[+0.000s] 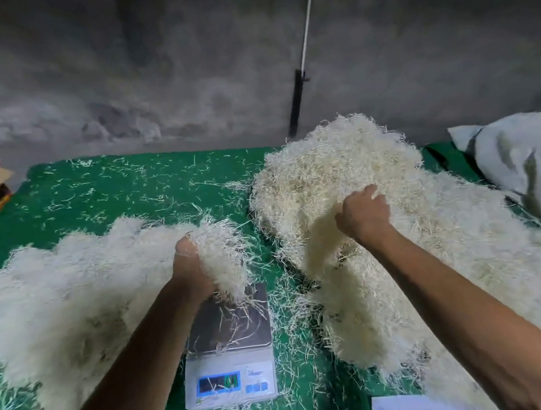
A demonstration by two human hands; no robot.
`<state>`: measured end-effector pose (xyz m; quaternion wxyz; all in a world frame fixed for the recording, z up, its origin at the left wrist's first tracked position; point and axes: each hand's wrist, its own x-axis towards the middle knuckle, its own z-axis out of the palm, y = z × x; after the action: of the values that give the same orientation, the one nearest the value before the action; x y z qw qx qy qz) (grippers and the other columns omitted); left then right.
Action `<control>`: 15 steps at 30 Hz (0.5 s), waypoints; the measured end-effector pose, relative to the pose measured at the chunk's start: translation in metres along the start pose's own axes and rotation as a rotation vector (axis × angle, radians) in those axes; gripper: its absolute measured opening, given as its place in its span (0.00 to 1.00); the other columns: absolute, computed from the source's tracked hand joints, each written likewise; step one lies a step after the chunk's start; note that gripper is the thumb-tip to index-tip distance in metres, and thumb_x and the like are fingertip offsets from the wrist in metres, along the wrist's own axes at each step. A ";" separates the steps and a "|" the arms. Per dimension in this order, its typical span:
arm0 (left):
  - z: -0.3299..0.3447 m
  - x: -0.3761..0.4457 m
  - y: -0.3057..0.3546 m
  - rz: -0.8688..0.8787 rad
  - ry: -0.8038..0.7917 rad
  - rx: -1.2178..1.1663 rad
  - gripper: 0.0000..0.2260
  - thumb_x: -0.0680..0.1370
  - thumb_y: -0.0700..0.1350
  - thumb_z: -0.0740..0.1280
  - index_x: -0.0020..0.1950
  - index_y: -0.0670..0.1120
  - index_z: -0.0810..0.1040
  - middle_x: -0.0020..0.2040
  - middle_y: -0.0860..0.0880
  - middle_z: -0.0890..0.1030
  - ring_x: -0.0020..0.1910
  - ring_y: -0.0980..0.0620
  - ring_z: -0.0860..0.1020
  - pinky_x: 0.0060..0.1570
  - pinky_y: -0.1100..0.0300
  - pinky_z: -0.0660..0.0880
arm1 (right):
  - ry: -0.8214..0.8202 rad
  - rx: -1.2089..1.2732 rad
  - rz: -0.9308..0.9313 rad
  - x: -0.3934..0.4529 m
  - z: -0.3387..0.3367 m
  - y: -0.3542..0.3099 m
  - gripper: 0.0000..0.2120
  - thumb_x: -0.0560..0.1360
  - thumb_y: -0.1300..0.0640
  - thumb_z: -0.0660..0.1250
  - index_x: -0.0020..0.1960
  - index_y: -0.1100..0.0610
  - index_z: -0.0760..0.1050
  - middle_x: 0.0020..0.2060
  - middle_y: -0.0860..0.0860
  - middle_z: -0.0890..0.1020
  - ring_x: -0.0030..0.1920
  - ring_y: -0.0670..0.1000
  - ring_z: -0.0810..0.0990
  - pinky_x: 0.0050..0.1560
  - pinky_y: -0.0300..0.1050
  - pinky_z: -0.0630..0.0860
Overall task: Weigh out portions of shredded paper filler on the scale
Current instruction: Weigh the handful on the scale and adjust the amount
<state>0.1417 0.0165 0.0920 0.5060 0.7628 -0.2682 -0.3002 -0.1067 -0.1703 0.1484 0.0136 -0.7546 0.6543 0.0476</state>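
- Scale [228, 346] sits on the green mat [114, 192] between two heaps of shredded paper; its steel platform carries only a few stray strands, so no portion is on it yet.
- Left hand [188, 261] grips a tuft of paper [223, 253], fingers buried in it, held just above the far edge of the platform beside the left heap [66, 296].
- Right hand [364, 214] is dug into the right heap [367, 212], fingers curled round a clump of it.
- Risk: strands lying over the display [218, 384] already blur the reading; more falling there could lead to a misread weight.
- Risk: the tuft trails long strands. If some hang off the platform onto the mat or tangle with the left heap, part of the weight goes unmeasured.
- Risk: the right heap lies near the scale's right side; pulling a clump free could drag paper against the platform and push the number up.
- Risk: paper this light clings and springs, so a loose release may scatter it rather than pile it, and the mat's litter could be swept in.
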 end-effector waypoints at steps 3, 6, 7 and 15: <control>0.016 -0.004 0.012 -0.055 -0.104 -0.045 0.33 0.68 0.27 0.75 0.70 0.39 0.66 0.43 0.51 0.74 0.40 0.51 0.80 0.29 0.68 0.75 | 0.183 0.007 -0.137 -0.028 0.002 -0.033 0.16 0.82 0.53 0.63 0.65 0.61 0.75 0.66 0.61 0.75 0.64 0.64 0.75 0.63 0.62 0.73; 0.016 -0.004 0.031 0.082 -0.065 -0.100 0.35 0.72 0.23 0.68 0.75 0.43 0.64 0.54 0.46 0.80 0.46 0.52 0.83 0.36 0.65 0.80 | 0.026 0.536 -0.355 -0.064 0.020 -0.069 0.17 0.84 0.45 0.60 0.49 0.58 0.77 0.41 0.53 0.81 0.36 0.51 0.79 0.38 0.47 0.78; 0.014 -0.003 0.037 0.098 -0.058 -0.117 0.40 0.71 0.21 0.67 0.78 0.47 0.62 0.54 0.46 0.80 0.41 0.57 0.81 0.34 0.66 0.79 | -0.129 0.677 -0.350 -0.076 0.029 -0.080 0.17 0.85 0.47 0.59 0.49 0.59 0.77 0.41 0.53 0.80 0.35 0.51 0.79 0.38 0.49 0.80; -0.006 -0.010 -0.014 -0.026 0.013 -0.085 0.25 0.77 0.39 0.72 0.72 0.36 0.69 0.51 0.46 0.79 0.44 0.50 0.79 0.36 0.70 0.74 | -0.910 1.952 -0.044 -0.119 0.071 -0.135 0.31 0.85 0.37 0.52 0.76 0.59 0.67 0.69 0.66 0.76 0.65 0.64 0.80 0.64 0.58 0.78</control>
<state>0.1409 0.0317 0.0820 0.5360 0.7458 -0.2420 -0.3129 0.0066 -0.0274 0.0829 0.8528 -0.3408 0.3295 -0.2192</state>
